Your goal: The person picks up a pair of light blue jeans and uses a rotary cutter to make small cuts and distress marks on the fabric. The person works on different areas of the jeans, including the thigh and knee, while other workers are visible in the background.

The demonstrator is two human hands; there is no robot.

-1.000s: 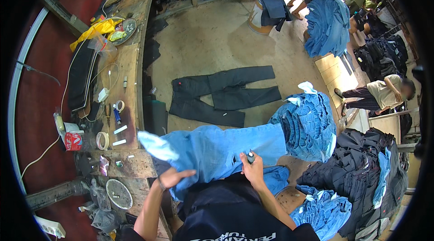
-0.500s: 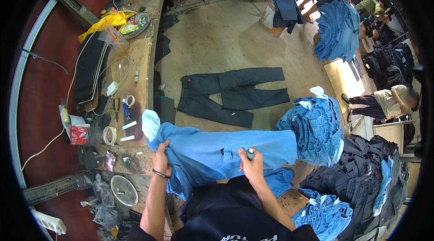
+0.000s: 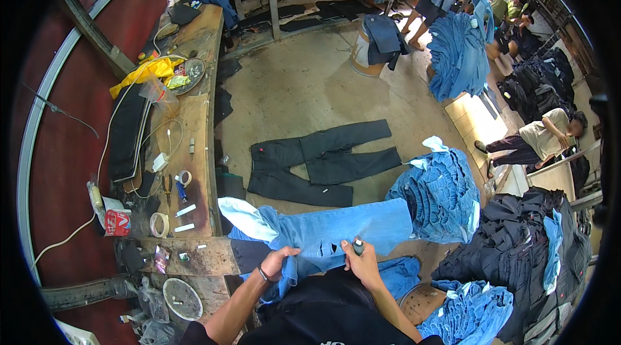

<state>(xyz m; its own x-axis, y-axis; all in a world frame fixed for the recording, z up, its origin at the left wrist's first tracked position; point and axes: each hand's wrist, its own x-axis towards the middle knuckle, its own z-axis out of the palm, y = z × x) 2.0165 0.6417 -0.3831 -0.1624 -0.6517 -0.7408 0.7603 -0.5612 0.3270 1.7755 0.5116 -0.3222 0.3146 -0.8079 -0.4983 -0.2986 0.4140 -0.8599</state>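
A pair of light-blue jeans [image 3: 381, 219] lies stretched across in front of me, with torn slits in one leg. The white pocket lining [image 3: 242, 215] sticks out at its left end. Left of the slits, my left hand [image 3: 281, 263] is closed on the denim, pinching a fold. My right hand [image 3: 363, 267] is wrapped round a small dark cylindrical tool [image 3: 358, 246] just right of the slits. The tool's working end is blurred, so I cannot tell its kind or whether it touches the cloth.
Dark trousers [image 3: 323, 160] lie flat beyond the jeans. Stacked blue jeans [image 3: 440, 193] and a dark garment pile [image 3: 504, 235] stand to the right. A wooden bench [image 3: 194, 183] on the left carries tape rolls, pliers and a cable. Several people work at the far right.
My left hand has moved right along the jeans, closer to the slits, and now pinches the cloth there. The right hand still holds the tool beside the slits. The view has shifted.
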